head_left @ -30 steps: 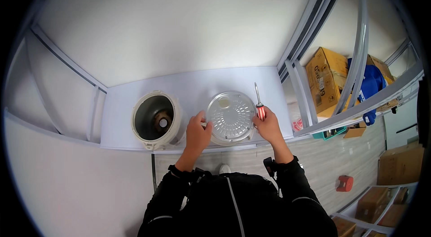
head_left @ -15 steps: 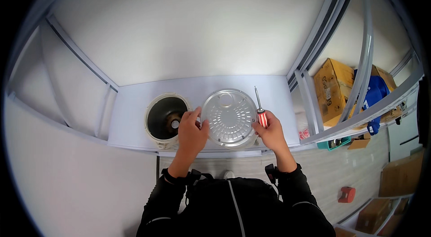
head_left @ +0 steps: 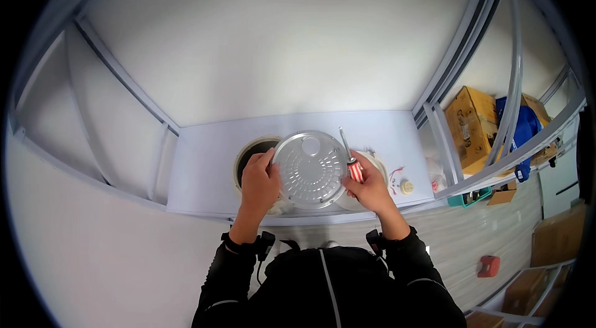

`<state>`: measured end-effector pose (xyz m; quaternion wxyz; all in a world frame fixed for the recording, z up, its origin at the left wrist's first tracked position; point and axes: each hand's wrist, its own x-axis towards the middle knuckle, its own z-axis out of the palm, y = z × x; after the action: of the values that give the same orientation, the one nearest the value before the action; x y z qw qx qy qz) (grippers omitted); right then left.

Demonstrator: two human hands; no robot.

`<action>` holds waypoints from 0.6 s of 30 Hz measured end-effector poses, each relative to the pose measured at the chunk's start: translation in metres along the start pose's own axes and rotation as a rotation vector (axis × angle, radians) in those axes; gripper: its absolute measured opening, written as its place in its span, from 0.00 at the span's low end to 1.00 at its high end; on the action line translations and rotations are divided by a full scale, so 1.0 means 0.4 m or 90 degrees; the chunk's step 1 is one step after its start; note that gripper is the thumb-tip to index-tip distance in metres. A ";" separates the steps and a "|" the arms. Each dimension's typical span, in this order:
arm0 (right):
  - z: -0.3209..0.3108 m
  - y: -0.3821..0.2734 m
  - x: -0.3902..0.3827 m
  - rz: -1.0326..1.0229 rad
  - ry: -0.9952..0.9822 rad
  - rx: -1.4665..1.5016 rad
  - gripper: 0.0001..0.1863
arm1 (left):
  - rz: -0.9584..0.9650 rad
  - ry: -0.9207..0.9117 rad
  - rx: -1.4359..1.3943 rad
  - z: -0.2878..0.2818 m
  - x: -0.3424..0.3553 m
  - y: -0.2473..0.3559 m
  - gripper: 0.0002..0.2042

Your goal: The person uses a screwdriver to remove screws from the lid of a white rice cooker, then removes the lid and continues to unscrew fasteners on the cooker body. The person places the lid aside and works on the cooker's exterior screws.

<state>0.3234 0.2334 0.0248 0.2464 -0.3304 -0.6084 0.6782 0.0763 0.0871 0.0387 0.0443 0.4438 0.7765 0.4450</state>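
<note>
A round silver metal plate [head_left: 309,174], with rings of slots and one larger round hole near its far edge, is held up between my two hands. My left hand [head_left: 259,182] is closed on its left rim, fingers partly behind it. My right hand [head_left: 370,185] grips a screwdriver [head_left: 354,170] with a red-and-white striped handle, its shaft pointing away from me, and also pinches the plate's right rim. Behind the plate on the right lies a white round part [head_left: 377,163], mostly hidden. A pot with a dark inside [head_left: 253,149] stands at the left, partly covered by my left hand and the plate.
On the white table [head_left: 205,173] at right are a small cream round piece [head_left: 406,187] and small red bits [head_left: 395,174]. A grey frame post [head_left: 448,142] borders the table's right end. Beyond it are cardboard boxes [head_left: 470,123], a teal bin [head_left: 465,198] and a red stool [head_left: 488,266].
Both hands have raised the metal plate and shifted it left, partly over the pot. The white round part and small pieces at right have come into view. My head view has shifted slightly.
</note>
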 end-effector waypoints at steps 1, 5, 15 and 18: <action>0.020 0.007 0.005 -0.006 -0.022 0.000 0.42 | 0.007 -0.001 0.006 -0.015 0.009 -0.018 0.18; 0.113 0.013 0.001 0.009 -0.021 -0.013 0.46 | 0.027 -0.007 0.027 -0.070 0.036 -0.091 0.17; 0.266 0.017 -0.020 0.041 0.015 -0.090 0.40 | 0.024 -0.058 0.025 -0.143 0.084 -0.214 0.17; 0.293 0.040 -0.025 0.028 0.057 -0.084 0.39 | 0.036 -0.086 0.019 -0.144 0.104 -0.228 0.17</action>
<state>0.2436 0.1461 0.0152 0.2359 -0.3896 -0.6326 0.6264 -0.0349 0.0608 0.0203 0.0769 0.4953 0.7655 0.4035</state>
